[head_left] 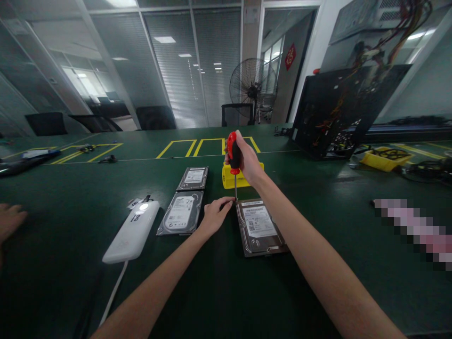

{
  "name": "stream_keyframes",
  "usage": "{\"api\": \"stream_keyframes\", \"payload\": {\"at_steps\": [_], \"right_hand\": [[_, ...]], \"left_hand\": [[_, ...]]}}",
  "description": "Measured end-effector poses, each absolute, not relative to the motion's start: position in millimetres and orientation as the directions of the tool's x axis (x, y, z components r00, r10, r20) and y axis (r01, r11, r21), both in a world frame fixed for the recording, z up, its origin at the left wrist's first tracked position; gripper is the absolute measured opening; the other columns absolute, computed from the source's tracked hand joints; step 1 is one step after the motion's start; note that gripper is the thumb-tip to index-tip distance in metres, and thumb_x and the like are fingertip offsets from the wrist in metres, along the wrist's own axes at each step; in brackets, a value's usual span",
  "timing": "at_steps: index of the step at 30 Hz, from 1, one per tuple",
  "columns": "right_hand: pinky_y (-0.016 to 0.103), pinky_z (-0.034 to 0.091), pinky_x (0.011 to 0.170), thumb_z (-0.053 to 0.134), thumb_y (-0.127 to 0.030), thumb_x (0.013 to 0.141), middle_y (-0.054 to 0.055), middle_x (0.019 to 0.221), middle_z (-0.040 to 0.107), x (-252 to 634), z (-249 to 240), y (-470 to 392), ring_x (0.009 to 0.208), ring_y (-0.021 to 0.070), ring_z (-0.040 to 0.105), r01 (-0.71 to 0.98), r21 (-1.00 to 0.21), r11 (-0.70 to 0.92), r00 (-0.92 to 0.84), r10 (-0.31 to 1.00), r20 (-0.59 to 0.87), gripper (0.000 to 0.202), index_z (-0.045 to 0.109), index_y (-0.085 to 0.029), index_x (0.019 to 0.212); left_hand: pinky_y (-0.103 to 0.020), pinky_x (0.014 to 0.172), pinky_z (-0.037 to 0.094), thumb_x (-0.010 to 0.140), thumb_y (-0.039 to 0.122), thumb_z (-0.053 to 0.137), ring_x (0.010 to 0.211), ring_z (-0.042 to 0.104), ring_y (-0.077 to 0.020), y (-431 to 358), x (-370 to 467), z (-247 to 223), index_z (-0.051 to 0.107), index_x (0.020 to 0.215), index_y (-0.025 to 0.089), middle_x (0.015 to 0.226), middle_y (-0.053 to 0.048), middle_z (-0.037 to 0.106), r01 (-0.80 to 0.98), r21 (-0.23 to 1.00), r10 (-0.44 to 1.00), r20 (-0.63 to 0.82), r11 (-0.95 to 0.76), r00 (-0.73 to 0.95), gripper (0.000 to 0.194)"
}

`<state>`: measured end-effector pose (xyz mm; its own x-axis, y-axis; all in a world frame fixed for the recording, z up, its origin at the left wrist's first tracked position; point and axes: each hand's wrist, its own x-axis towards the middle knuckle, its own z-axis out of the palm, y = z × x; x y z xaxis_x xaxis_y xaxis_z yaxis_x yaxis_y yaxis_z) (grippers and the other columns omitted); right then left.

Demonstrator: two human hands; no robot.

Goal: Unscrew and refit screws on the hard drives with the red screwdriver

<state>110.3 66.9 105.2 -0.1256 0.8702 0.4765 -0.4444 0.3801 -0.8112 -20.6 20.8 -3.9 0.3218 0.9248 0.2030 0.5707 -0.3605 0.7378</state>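
My right hand [247, 161] is closed around the red and black handle of a screwdriver [234, 153]. The screwdriver stands upright, its shaft pointing down at the top left corner of a hard drive [259, 223] lying label up on the green table. My left hand [216, 214] is beside that corner, thumb and forefinger pinched together near the screwdriver tip; anything between them is too small to make out. Left of my left hand lie two more hard drives, a nearer one [181, 212] and a farther one [193, 177]. A yellow box [229, 179] sits behind the screwdriver.
A white device [132, 233] with a cable lies on the green table [212, 301] at left. Another person's hand [10, 220] shows at the left edge. At right are an open black computer case [318, 110] and a yellow tray [381, 162] of parts.
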Motion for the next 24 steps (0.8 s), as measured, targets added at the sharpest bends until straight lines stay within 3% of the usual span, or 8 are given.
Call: {"api": "stream_keyframes", "payload": {"at_steps": [3,9,16,21,24], "right_hand": [[0.023,0.039,0.049,0.044,-0.066,0.076,-0.001,0.072,0.051,111.0,106.2,64.8,0.051,0.0068,0.046,-0.465,-0.808,0.362,-0.140,0.871,0.471,0.047,0.047,-0.021,0.088],[0.022,0.033,0.044,0.065,-0.049,0.071,-0.004,0.073,0.049,108.4,106.1,60.8,0.048,0.0051,0.042,-0.435,-0.794,0.424,-0.039,0.872,0.487,0.039,0.041,-0.023,0.087],[0.023,0.036,0.046,0.043,-0.068,0.075,-0.001,0.072,0.049,110.4,105.3,65.6,0.052,0.0075,0.045,-0.459,-0.804,0.377,-0.055,0.892,0.449,0.049,0.052,-0.022,0.089],[0.020,0.031,0.041,0.061,-0.057,0.071,-0.004,0.071,0.050,109.7,104.5,61.5,0.048,0.0057,0.042,-0.424,-0.795,0.434,0.003,0.879,0.478,0.041,0.044,-0.024,0.089],[0.021,0.033,0.042,0.055,-0.057,0.075,-0.002,0.070,0.050,108.8,103.7,61.4,0.048,0.0056,0.043,-0.448,-0.779,0.439,-0.023,0.865,0.501,0.037,0.046,-0.022,0.080]], "left_hand": [[-0.033,0.099,0.036,0.087,0.024,0.036,0.107,0.055,-0.0161,24.2,-22.1,-7.5,0.062,0.106,0.023,0.111,0.001,0.065,0.523,0.779,0.926,0.195,-0.347,0.324,0.033],[-0.032,0.099,0.037,0.082,0.017,0.032,0.105,0.057,-0.0155,29.3,-23.3,-12.9,0.062,0.108,0.020,0.111,0.000,0.065,0.510,0.796,0.926,0.161,-0.326,0.341,0.040],[-0.033,0.099,0.037,0.082,0.017,0.031,0.108,0.055,-0.0150,30.4,-23.4,-15.5,0.062,0.109,0.024,0.111,0.003,0.064,0.533,0.775,0.923,0.168,-0.340,0.345,0.041],[-0.036,0.100,0.035,0.083,0.017,0.031,0.110,0.054,-0.0159,28.6,-23.9,-13.5,0.061,0.110,0.024,0.113,0.001,0.064,0.548,0.765,0.925,0.164,-0.339,0.343,0.041],[-0.038,0.100,0.034,0.084,0.017,0.030,0.111,0.053,-0.0161,29.4,-24.1,-14.7,0.060,0.112,0.025,0.115,0.002,0.063,0.568,0.755,0.928,0.145,-0.327,0.342,0.042]]}}
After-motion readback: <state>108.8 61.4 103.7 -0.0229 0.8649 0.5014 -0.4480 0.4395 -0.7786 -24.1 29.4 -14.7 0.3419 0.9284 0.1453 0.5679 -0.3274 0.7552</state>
